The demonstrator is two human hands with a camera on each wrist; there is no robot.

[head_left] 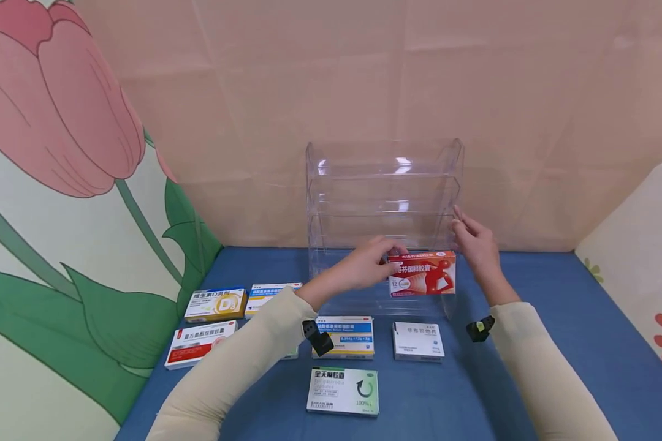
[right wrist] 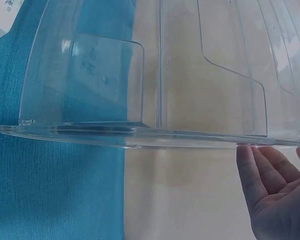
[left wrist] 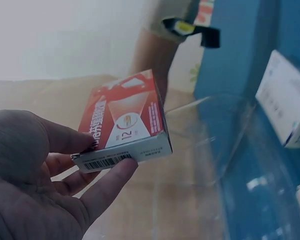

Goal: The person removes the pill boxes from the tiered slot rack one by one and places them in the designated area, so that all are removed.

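Nearest on the blue bench (head_left: 529, 367) lies a white-and-green box (head_left: 343, 392), flat and apart from the rest. Beyond it sit a blue-striped box (head_left: 346, 335) and a small white box (head_left: 417, 340). Off to the left lie a red-and-white box (head_left: 200, 343), and further back a yellow box (head_left: 216, 304) with another blue-and-white box (head_left: 267, 294) just beside it.

Further back, the left hand (head_left: 364, 266) reaches in from the left, its arm stretched forward and the wrist level. Its fingers (left wrist: 107, 182) pinch the red box (head_left: 422, 274) by its left end, thumb on the printed face and the other fingers under the barcode edge. The red box stands upright at the front of the lowest tier of the clear acrylic rack (head_left: 383, 202), towards its right side; whether it already rests on the tier floor cannot be told.

The right hand (head_left: 474, 245) is held upright at the rack's right wall, fingers (right wrist: 262, 167) straight and relaxed, lying against the clear panel edge and grasping nothing.

To seat the box well, my judgement is that it should stay square to the front lip and be set down flat, while the right hand steadies the light rack so it does not slide on the cloth.

Behind the rack stands a beige backdrop (head_left: 364, 73), with a tulip panel (head_left: 60, 153) to the left.
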